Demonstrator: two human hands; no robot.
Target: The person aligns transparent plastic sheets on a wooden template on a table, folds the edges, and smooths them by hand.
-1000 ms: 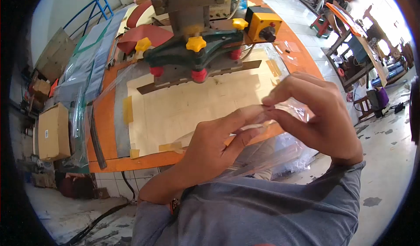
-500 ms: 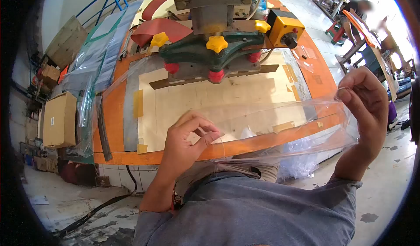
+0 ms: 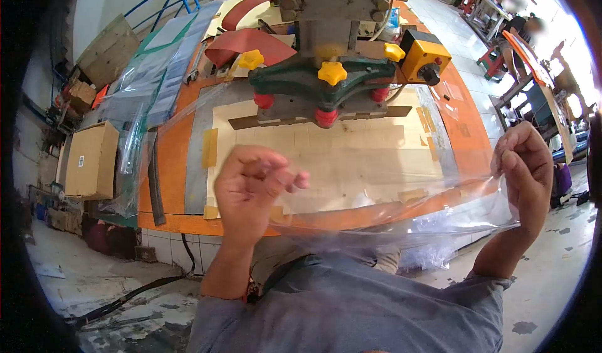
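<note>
A: Why is the clear film (image 3: pixel 401 213) held so?
B: One end is pinched by the right hand (image 3: pixel 525 174) above the near edge of the worktop (image 3: pixel 172 196); slack is presumably being limited.
A: Left hand (image 3: pixel 248 187)?
B: Raised by the other end, fingers curled; whether film is gripped cannot be told. Its upper edge is poorly seen against the pale sheet (image 3: pixel 351 139).

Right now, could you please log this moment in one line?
left hand: beside clear sheet, hold unclear | right hand: grip closed on sheet | press: above pale surface
</note>
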